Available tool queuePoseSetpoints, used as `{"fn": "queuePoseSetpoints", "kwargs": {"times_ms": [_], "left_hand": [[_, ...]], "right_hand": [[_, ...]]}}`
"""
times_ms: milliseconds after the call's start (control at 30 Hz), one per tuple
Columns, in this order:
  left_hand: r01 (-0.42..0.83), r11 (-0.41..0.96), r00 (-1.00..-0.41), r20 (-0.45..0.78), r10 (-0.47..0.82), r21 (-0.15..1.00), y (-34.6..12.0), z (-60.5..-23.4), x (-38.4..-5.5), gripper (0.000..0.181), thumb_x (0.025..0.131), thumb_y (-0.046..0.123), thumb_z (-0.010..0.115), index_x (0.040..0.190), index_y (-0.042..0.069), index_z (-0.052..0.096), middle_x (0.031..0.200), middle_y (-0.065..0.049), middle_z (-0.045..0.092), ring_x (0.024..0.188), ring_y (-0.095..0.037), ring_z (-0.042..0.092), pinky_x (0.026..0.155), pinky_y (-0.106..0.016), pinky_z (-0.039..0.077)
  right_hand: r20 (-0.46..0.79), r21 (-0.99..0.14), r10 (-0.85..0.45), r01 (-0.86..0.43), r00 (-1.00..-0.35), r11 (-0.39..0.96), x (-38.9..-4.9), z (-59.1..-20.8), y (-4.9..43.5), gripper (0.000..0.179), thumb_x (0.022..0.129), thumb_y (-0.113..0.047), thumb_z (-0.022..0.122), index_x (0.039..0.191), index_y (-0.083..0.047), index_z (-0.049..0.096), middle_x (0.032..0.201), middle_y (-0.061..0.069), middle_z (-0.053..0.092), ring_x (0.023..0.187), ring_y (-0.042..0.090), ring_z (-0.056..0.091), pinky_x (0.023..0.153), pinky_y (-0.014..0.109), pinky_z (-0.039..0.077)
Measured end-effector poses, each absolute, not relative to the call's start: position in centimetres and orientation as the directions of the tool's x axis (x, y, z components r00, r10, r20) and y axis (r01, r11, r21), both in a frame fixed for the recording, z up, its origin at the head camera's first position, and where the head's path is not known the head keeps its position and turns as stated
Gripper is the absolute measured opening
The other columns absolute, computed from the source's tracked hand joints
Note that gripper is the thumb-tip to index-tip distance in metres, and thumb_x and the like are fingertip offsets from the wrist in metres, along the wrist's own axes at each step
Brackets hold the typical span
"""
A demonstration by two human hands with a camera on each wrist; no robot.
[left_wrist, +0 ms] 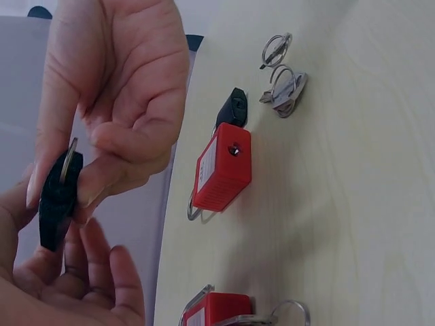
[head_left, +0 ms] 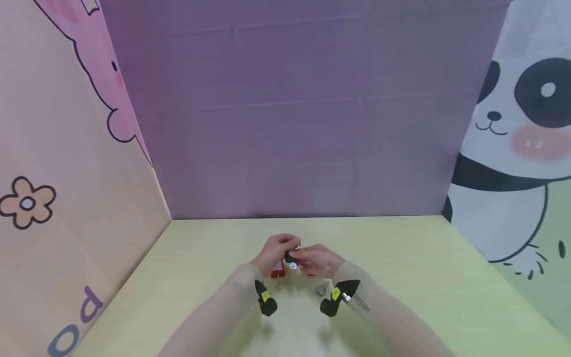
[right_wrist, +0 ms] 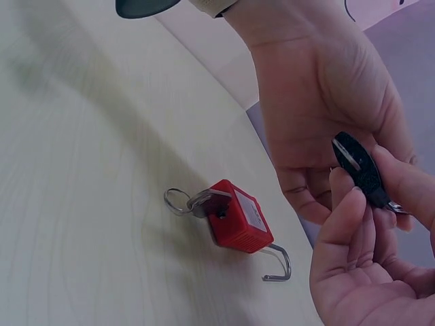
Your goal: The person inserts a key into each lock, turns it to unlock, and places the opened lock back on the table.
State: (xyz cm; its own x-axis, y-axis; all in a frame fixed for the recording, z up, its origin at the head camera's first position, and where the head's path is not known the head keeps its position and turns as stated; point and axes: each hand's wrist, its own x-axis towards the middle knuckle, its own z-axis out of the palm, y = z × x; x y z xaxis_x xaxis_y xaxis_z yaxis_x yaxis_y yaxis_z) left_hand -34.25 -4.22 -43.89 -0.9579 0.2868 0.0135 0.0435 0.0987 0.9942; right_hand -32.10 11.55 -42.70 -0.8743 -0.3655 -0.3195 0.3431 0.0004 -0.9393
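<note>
A small black padlock [head_left: 290, 258] is held between both hands in the middle of the head view. My right hand [left_wrist: 122, 88] pinches its dark body between thumb and fingers. My left hand [head_left: 278, 250] has its fingers curled at the shackle end, seen from the palm side in the right wrist view. The silver edge of a key [right_wrist: 348, 155] sticks out of the black body. One red padlock [right_wrist: 239, 221] lies below with a key in it and its shackle swung out. Another red padlock [left_wrist: 224, 170] shows a bare keyhole.
Loose keys on rings [left_wrist: 289, 92] lie on the pale wooden table [head_left: 214, 238] near the right wrist. A second black padlock [left_wrist: 234, 107] rests beside the red one, partly hidden. A purple cloth wall [head_left: 303, 124] closes off the back, with printed cloths at both sides.
</note>
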Motion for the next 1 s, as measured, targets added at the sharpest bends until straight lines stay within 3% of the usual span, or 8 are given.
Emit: {"fn": "queuePoseSetpoints", "kwargs": {"times_ms": [200, 600, 800, 1000], "left_hand": [[0.045, 0.129, -0.979, 0.018, 0.204, 0.991, -3.7, -43.7, -33.8, 0.028, 0.090, 0.021, 0.068, 0.107, -0.001, 0.065, 0.099, -0.010, 0.068, 0.086, -0.015, 0.060, 0.077, -0.026, 0.050], [-0.019, 0.207, -0.984, -0.055, 0.170, 0.978, -3.6, -43.7, -33.5, 0.028, 0.089, 0.028, 0.069, 0.105, 0.005, 0.064, 0.102, -0.007, 0.065, 0.090, -0.018, 0.059, 0.082, -0.030, 0.050], [-0.011, 0.227, -0.981, -0.054, 0.186, 0.974, -4.4, -43.4, -33.3, 0.030, 0.097, 0.027, 0.057, 0.113, 0.003, 0.065, 0.107, -0.014, 0.066, 0.089, -0.018, 0.061, 0.083, -0.035, 0.052], [0.004, 0.257, -0.993, -0.027, 0.116, 0.967, -6.8, -43.1, -33.8, 0.028, 0.100, 0.016, 0.047, 0.113, 0.000, 0.065, 0.099, -0.016, 0.066, 0.085, -0.022, 0.061, 0.081, -0.038, 0.053]], "right_hand": [[-0.312, -0.941, -0.393, 0.338, -0.865, 0.003, -32.1, -42.6, 11.3, 0.009, 0.094, -0.010, 0.062, 0.088, -0.007, 0.068, 0.074, -0.003, 0.062, 0.061, 0.004, 0.054, 0.061, 0.016, 0.045], [-0.310, -0.946, -0.383, 0.324, -0.870, 0.029, -31.7, -42.8, 11.4, 0.011, 0.095, -0.011, 0.060, 0.098, -0.004, 0.068, 0.079, -0.003, 0.062, 0.065, 0.005, 0.054, 0.061, 0.016, 0.043], [-0.320, -0.941, -0.377, 0.337, -0.869, 0.021, -31.7, -42.9, 11.7, 0.019, 0.095, -0.014, 0.062, 0.106, 0.000, 0.068, 0.083, -0.002, 0.065, 0.066, 0.005, 0.054, 0.063, 0.016, 0.045], [-0.348, -0.932, -0.339, 0.363, -0.874, 0.019, -31.8, -42.9, 12.1, 0.030, 0.093, -0.016, 0.064, 0.116, 0.004, 0.063, 0.087, 0.003, 0.067, 0.069, 0.007, 0.055, 0.065, 0.017, 0.046]]}}
